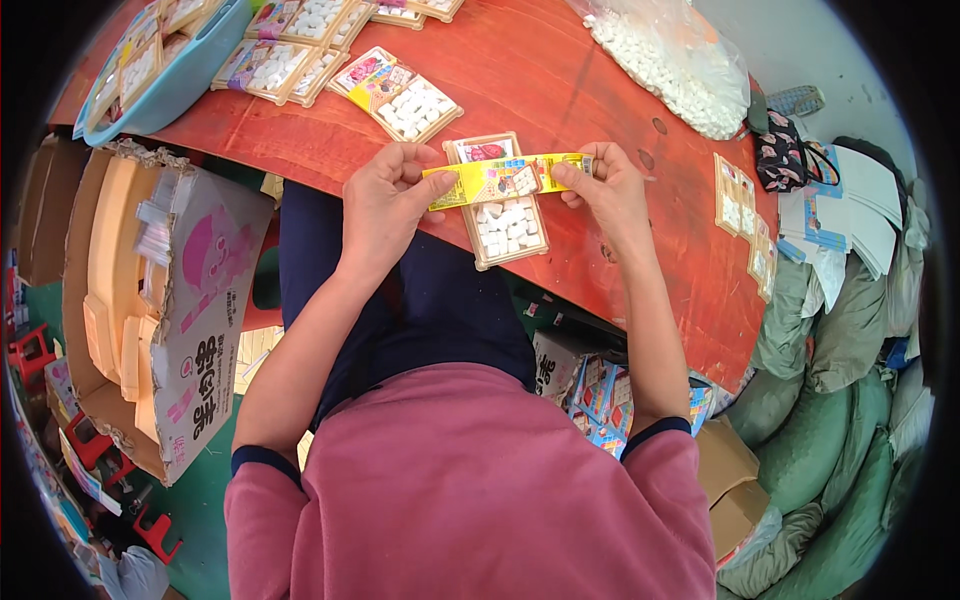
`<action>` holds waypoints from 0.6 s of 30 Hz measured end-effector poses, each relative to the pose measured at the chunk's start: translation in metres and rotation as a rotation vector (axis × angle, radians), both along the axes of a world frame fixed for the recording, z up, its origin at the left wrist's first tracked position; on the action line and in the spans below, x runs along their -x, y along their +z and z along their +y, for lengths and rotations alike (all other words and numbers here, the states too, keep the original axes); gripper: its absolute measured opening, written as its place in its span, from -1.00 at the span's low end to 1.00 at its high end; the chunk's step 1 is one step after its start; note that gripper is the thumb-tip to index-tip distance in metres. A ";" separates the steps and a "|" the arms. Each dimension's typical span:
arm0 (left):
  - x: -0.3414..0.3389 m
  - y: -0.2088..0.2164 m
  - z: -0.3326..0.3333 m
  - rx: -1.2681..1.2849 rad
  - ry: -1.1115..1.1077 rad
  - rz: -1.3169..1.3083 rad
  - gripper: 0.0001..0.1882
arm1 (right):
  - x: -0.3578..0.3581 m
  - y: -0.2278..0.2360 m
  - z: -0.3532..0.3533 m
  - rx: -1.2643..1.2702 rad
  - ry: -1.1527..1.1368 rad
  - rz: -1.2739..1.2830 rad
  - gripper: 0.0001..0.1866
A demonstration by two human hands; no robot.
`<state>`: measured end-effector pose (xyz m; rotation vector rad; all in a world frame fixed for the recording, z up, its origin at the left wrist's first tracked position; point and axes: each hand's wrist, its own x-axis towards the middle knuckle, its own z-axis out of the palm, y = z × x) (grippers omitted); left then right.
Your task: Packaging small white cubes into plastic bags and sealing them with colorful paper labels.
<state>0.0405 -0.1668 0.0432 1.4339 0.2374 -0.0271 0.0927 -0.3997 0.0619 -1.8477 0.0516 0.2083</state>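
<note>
A yellow printed paper band [515, 178] is stretched between my two hands. My left hand [392, 200] pinches its left end, thumb against fingers, and my right hand [607, 190] pinches the right end the same way. Under the band lies a tan shallow tray [482, 250] at the table's near edge. Small white pieces [508, 228] fill its near part, and a card with a red picture [487, 149] shows at its far part. The band crosses over the tray's middle; whether it touches the tray I cannot tell. Beyond my left hand lies a similar banded tray [420, 108].
On the red table [560, 85], several packed trays [268, 70] lie at the far left beside a blue basket [205, 75] of trays. A clear bag of white pieces [670, 70] lies at the far right. A cardboard box [215, 300] stands left; green sacks [810, 450] lie right.
</note>
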 end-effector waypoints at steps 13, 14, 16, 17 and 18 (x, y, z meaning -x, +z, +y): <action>0.005 -0.013 0.002 -0.847 -0.027 -0.322 -0.81 | 0.009 -0.010 0.023 0.578 0.000 -0.229 -0.54; 0.011 -0.012 0.006 -0.849 -0.021 -0.317 -0.81 | 0.013 -0.008 0.029 0.615 0.031 -0.234 -0.54; 0.031 -0.011 0.021 -0.697 -0.001 -0.109 -0.83 | 0.023 -0.008 0.043 0.633 0.104 -0.247 -0.54; 0.040 -0.011 0.029 -0.693 0.010 -0.083 -0.82 | 0.028 -0.008 0.051 0.625 0.130 -0.221 -0.54; 0.045 -0.011 0.034 -0.701 0.023 -0.072 -0.82 | 0.034 -0.005 0.060 0.615 0.160 -0.196 -0.53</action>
